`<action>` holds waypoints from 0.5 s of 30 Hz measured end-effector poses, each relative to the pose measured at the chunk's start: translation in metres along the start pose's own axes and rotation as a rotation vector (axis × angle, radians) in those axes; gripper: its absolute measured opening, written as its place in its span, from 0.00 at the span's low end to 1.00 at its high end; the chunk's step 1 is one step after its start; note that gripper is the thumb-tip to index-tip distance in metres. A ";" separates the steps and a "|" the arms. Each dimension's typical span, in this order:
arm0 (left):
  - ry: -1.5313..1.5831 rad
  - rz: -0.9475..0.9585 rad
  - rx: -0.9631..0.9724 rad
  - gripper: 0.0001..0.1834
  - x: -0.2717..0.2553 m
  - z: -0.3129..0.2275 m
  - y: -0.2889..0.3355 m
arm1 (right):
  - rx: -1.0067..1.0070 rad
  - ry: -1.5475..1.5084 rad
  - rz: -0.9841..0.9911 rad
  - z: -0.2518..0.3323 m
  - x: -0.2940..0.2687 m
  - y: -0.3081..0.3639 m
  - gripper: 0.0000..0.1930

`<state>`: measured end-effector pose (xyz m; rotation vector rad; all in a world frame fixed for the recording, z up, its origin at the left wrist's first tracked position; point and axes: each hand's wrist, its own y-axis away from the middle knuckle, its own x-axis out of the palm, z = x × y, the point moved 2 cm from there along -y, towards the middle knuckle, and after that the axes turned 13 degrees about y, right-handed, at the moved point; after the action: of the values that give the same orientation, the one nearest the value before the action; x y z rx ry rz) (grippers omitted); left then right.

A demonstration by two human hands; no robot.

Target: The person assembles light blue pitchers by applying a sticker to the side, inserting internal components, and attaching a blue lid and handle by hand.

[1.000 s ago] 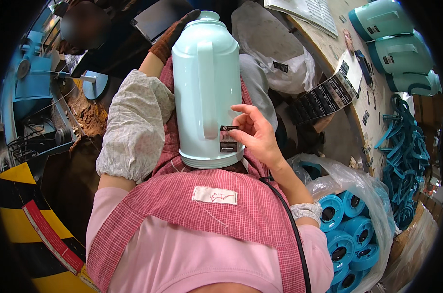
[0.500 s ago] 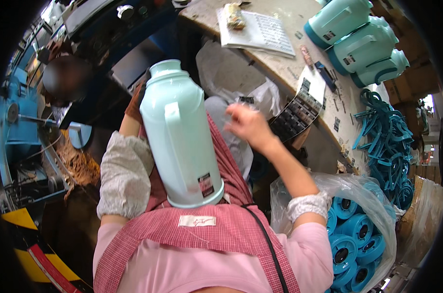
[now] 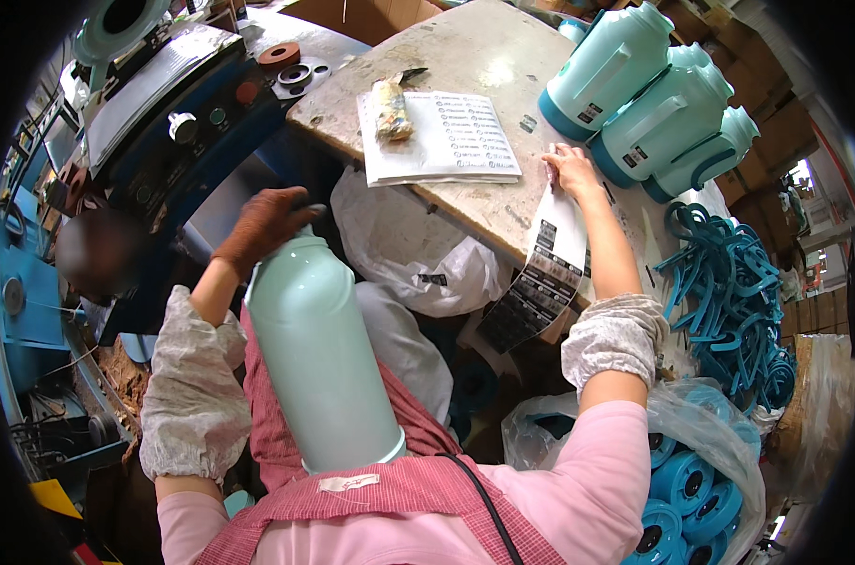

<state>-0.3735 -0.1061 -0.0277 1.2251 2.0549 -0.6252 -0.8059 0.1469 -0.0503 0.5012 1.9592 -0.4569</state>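
A pale mint-green thermos flask leans across my lap, its base against my apron. My left hand, in a brown glove, is closed over the flask's neck; some fingers are hidden. The flask's handle and dark label are out of sight. Over the table, my right hand pinches a small pinkish object, mostly hidden by the fingers, at the upper end of a label sheet. This sheet of black labels hangs over the table edge.
Several finished-looking flasks stand on the worn table, near a written pad with a wrapped item on it. Teal handles lie heaped at right. Below, a plastic bag holds blue round parts. A dark machine is at left.
My right hand has moved up from beside the flask to the label sheet. The flask has turned, taking its handle and label out of view. The view has shifted, showing more table.
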 end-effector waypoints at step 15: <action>-0.786 0.201 0.583 0.27 0.082 -0.058 -0.114 | -0.114 -0.283 0.072 0.134 -0.033 -0.111 0.25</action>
<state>-0.5206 -0.0709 -0.0418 1.1930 1.1083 -1.4023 -0.7512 -0.0210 -0.0646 0.4087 1.6791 -0.3480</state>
